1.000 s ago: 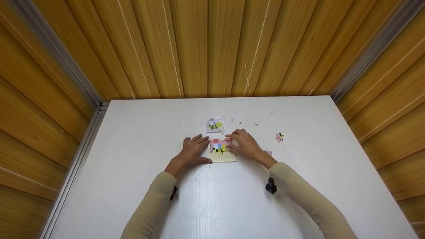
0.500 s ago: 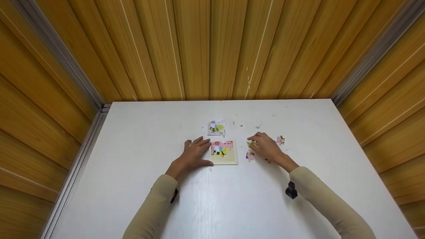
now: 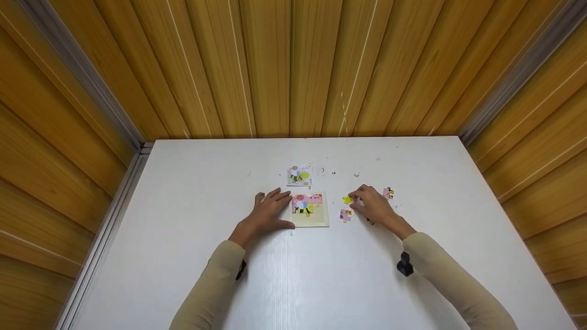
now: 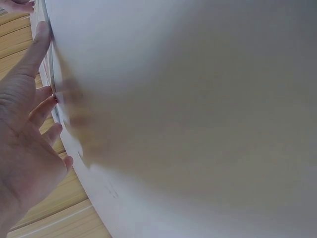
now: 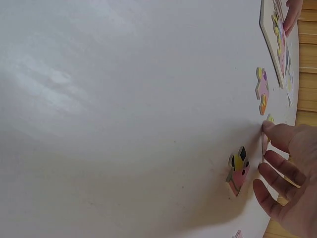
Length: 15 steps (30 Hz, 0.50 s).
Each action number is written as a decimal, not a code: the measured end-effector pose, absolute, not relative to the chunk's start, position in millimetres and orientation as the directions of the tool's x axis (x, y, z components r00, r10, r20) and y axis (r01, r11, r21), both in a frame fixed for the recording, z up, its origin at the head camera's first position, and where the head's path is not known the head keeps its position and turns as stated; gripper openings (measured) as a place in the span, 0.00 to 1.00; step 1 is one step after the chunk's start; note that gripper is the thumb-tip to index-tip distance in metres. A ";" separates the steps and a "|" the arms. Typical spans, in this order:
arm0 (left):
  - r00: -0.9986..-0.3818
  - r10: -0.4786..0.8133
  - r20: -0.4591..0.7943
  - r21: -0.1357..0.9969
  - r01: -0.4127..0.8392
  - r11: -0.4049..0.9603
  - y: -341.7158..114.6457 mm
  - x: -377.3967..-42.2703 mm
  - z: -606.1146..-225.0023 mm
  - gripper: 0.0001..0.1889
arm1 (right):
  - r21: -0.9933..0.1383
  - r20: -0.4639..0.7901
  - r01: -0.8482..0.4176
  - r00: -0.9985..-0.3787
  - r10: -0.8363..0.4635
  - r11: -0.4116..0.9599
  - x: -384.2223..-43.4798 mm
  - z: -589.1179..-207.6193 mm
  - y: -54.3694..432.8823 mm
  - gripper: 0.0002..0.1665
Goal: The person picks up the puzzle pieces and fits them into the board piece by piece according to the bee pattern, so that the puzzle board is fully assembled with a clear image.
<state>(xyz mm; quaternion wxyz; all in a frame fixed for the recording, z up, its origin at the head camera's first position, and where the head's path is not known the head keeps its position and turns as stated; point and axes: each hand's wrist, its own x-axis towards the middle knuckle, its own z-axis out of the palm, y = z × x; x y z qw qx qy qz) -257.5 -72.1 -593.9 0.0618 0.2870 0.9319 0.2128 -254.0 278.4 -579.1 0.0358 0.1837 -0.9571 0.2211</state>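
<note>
Left hand (image 3: pixel 270 213): thumb and fingers spread wide, their tips at the left edge of the puzzle tray (image 3: pixel 316 220), which lies flat between the two hands. Joined pieces (image 3: pixel 302 207) fill the tray's upper part, nearest the left fingertips; pale base shows below.

Right hand (image 3: pixel 373 206): thumb and forefinger slightly apart, tips at a yellow piece (image 3: pixel 347 200) (cannot tell whether anything is gripped). Another piece, pinkish, lies under the thumb and fingers in the right wrist view. A pink-and-orange piece (image 3: pixel 345 215) lies just below the right thumb; a yellow, black and pink piece (image 5: pixel 238 171) sits near the palm side. One striped piece (image 3: pixel 388 193) rests right of the knuckles. Printed card (image 3: pixel 299 176): beyond the left fingertips.
</note>
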 end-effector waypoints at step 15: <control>-0.822 0.569 0.022 0.396 0.529 0.750 -72.2 -258.7 -593.1 0.47 | -0.397 0.140 -0.342 -0.940 -0.312 0.852 -254.5 -578.8 283.0 0.17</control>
